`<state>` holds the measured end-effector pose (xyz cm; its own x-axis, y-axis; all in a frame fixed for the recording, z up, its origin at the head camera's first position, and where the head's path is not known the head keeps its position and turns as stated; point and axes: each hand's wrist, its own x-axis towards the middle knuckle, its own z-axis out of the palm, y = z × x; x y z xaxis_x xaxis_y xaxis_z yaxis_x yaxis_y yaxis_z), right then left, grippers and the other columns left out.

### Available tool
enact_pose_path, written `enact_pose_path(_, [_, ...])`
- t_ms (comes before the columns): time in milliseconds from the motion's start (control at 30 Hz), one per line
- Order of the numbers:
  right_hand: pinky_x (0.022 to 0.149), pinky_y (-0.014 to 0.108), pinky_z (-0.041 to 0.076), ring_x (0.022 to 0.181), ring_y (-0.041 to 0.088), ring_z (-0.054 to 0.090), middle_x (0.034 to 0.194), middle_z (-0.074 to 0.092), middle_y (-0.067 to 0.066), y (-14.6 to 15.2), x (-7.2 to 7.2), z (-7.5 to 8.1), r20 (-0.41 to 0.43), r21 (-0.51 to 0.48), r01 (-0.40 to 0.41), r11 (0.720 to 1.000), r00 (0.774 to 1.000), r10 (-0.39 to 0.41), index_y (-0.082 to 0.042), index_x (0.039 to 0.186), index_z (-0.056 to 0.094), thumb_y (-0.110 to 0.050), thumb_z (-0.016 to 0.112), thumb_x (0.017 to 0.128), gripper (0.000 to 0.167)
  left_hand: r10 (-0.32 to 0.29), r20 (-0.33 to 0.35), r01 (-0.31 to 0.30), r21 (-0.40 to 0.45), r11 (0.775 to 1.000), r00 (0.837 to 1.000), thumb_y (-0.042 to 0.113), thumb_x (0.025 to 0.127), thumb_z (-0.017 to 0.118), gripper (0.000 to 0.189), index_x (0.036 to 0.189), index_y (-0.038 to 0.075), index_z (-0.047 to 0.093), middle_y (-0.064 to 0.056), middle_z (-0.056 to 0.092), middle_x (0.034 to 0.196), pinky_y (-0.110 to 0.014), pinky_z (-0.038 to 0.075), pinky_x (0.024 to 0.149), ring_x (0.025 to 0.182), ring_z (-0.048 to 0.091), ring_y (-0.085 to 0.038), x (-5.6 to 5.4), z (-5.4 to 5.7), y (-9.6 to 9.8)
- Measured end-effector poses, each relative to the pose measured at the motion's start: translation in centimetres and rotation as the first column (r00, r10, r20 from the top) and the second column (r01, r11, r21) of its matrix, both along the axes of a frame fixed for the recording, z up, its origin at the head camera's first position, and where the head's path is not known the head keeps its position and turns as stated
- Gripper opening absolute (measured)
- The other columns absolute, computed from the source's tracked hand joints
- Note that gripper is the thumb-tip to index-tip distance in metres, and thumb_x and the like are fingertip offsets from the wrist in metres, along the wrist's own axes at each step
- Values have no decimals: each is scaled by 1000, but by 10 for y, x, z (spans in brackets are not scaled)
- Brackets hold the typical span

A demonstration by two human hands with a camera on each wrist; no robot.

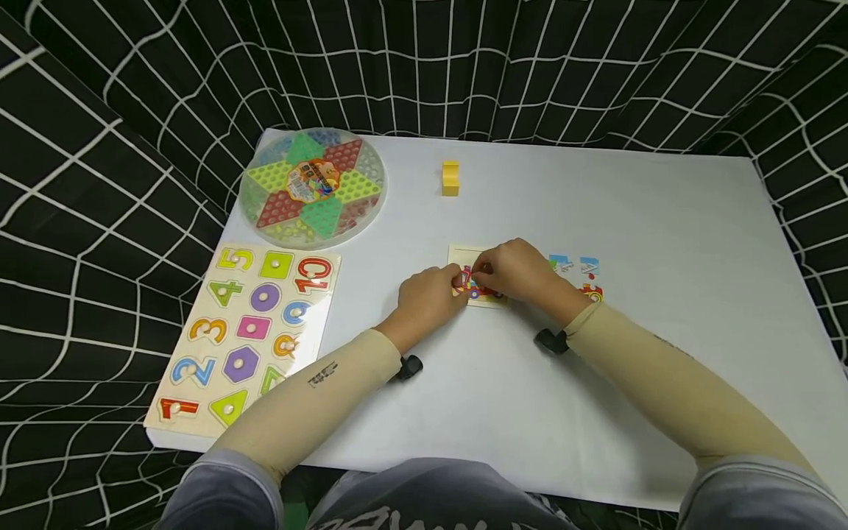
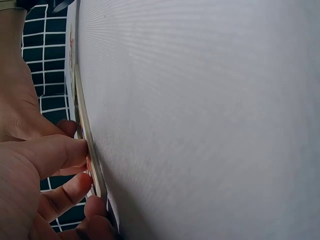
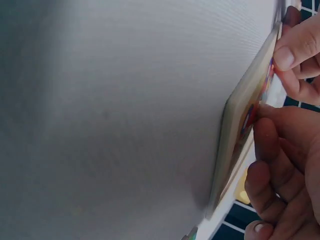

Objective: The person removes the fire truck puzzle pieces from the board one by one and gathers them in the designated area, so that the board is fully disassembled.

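Note:
A small wooden jigsaw board (image 1: 462,255) with a red vehicle picture lies mid-table. My left hand (image 1: 427,296) grips its left side, thumb on the top face and fingers at the edge. In the left wrist view the board's pale edge (image 2: 86,117) runs past the thumb and fingertips. My right hand (image 1: 520,271) reaches over the board from the right and pinches a puzzle piece at the picture, mostly hidden by the fingers. The right wrist view has the right thumb and index finger (image 3: 266,135) right at the red part of the picture.
Loose jigsaw pieces (image 1: 589,266) lie right of the board, partly behind the right wrist. A yellow block (image 1: 450,179) stands farther back. At the left are a round Chinese checkers board (image 1: 322,216) and a number-and-shape peg puzzle (image 1: 221,353). Black netted cloth (image 1: 450,81) surrounds the white table (image 1: 649,221).

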<state>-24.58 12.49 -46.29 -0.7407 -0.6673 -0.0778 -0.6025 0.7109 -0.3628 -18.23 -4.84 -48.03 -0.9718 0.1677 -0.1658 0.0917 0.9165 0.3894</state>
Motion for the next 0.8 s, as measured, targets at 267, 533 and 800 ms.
enact_pose_path(267, [59,31,42,55,12,50,58,57,-9,-3,-2,-1,-61,-22,-7,1000,998,6,-10,79,72,-19,71,84,10,-2,-29,2,-5,1000,1000,36,88,67,15,95,23,62,0,58,72,-36,43,52,64,57,-19,1,1,0])
enact_pose_path(533, [59,32,42,60,14,51,63,59,-6,23,-2,5,-36,-22,83,996,996,-84,-11,80,71,-22,72,82,11,-5,-41,5,9,1000,999,39,88,70,20,95,23,61,1,58,73,-35,41,52,63,56,-17,-1,1,1])
enact_pose_path(800, [53,32,41,55,14,51,65,58,-3,87,1,3,142,23,218,976,965,-219,-13,79,68,-20,73,82,8,-16,-26,17,37,999,1000,36,87,70,17,91,22,60,3,58,71,-33,40,52,62,54,-16,-2,3,-1])
